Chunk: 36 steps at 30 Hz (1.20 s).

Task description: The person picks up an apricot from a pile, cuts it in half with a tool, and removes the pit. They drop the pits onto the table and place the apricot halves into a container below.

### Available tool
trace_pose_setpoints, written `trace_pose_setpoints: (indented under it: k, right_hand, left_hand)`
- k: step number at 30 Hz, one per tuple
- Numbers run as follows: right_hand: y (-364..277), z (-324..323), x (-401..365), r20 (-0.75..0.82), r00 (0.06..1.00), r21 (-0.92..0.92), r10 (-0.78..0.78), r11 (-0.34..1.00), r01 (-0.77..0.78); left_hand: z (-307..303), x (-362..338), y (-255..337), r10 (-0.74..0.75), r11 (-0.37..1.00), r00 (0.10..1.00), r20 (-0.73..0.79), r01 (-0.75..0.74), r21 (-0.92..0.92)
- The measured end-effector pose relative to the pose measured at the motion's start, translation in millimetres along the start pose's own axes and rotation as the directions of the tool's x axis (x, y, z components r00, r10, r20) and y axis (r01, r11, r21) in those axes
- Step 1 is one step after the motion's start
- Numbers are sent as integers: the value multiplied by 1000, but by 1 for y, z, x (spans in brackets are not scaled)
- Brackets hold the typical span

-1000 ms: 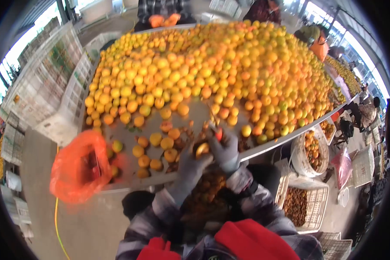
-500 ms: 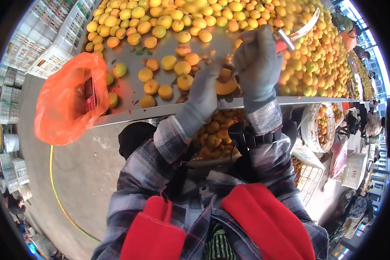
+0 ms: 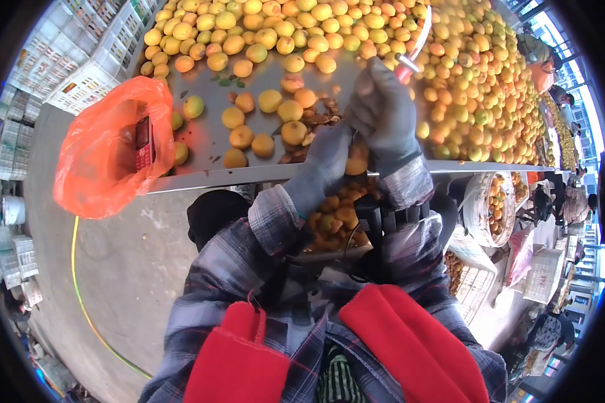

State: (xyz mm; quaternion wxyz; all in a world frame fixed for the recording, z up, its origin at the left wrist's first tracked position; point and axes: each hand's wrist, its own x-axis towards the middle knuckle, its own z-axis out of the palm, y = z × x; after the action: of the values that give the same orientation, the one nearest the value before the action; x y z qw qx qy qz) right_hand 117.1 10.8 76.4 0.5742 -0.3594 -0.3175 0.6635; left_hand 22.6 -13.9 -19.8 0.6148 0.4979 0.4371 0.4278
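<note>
In my gloved right hand (image 3: 386,107) is a knife (image 3: 420,40) with a red handle, its curved blade pointing up and away. My gloved left hand (image 3: 329,148) is closed right beside it, fingertips at the right hand; I cannot tell what it holds. A yellow-orange fruit like an apricot (image 3: 356,165) shows between the two wrists, overlapping the table's front edge. Left of my hands lie several loose apricots (image 3: 293,132) and a small heap of brown pits and scraps (image 3: 324,115) on the metal table (image 3: 202,151).
Many apricots (image 3: 477,87) cover the table's back and right. An orange plastic bag (image 3: 91,168) with a red phone (image 3: 144,144) hangs at the left corner. Below the edge, a container holds cut fruit (image 3: 333,218). A white bucket (image 3: 480,208) stands right; crates (image 3: 81,80) are stacked left.
My hands have drawn closer together, and the knife has swung more upright. The orange fruit that was between my hands over the table now shows lower, at the table's edge.
</note>
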Motion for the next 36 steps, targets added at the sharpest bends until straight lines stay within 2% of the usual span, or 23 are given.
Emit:
trace_pose_setpoints:
  k: [2,4,5,6,8,9,10,11,12,14,15,17,18,19,20,22,24,26,28,31,32,35,36]
  right_hand:
    - [-2,-5,-2,66,998,16,20,1000,-21]
    - [-2,-14,-2,337,940,107,44,991,-84]
    - [-1,-16,0,340,940,108,40,991,-81]
    - [0,-17,4,402,915,146,14,986,-79]
    - [-2,-15,6,465,885,186,-22,980,-73]
    - [-4,-11,8,281,957,213,-72,977,11]
    - [-5,-7,9,84,990,223,-117,970,96]
    - [-10,-10,8,6,978,144,-207,968,204]
    - [-13,-16,6,13,978,140,-206,969,202]
    - [-11,-29,2,-141,916,-409,-374,865,291]
    - [-2,-30,-2,-145,924,-435,-353,862,261]
    - [16,-27,-13,-110,949,-520,-296,831,199]
    - [26,-31,-15,-78,963,-522,-257,834,180]
    - [30,-25,-18,-79,964,-522,-254,834,177]
    - [34,-18,-21,-70,968,-435,-241,881,188]
    - [40,-13,-23,-57,971,-340,-231,919,199]
    - [46,-15,-22,-28,955,-564,-296,793,230]
    - [45,-17,-19,0,959,-587,-282,777,228]
    - [53,-29,-13,245,875,-814,-418,401,420]
    - [63,-37,-9,317,849,-826,-423,317,466]
    - [63,-37,-8,314,849,-828,-425,315,464]
    - [62,-32,-9,134,933,-612,-335,712,344]
    - [61,-31,-10,137,932,-611,-335,712,346]
  left_hand:
    - [-4,-2,1,393,801,899,191,-437,409]
    - [-2,-10,7,474,802,867,156,-498,331]
    - [-1,-12,11,541,795,833,118,-552,251]
    - [-3,-12,14,544,792,831,119,-555,253]
    - [-8,-11,21,316,879,932,176,-358,314]
    - [-7,-9,28,324,875,929,178,-366,318]
    - [-3,-8,34,43,990,995,95,-30,-136]
    - [0,-5,38,-248,772,957,153,291,-566]
    - [2,-2,34,-243,771,959,149,284,-570]
    - [3,4,22,-47,652,997,66,80,-754]
    - [4,6,21,-41,652,997,63,75,-755]
    - [9,8,23,106,746,982,-154,-181,-641]
    - [12,7,26,107,744,982,-156,-183,-642]
    - [16,5,33,169,812,952,-257,-282,-511]
    - [17,2,36,242,859,908,-343,-365,-360]
    - [19,0,34,262,874,886,-383,-386,-295]
    - [18,2,33,289,882,860,-420,-410,-233]
    - [16,4,28,307,911,855,-417,-391,-132]
    - [17,6,25,313,897,843,-437,-414,-157]
    - [19,5,26,305,883,831,-465,-430,-188]
    - [20,5,28,298,884,829,-474,-427,-192]
    - [14,11,20,275,864,848,-453,-425,-270]
    - [11,12,18,277,863,846,-455,-427,-269]
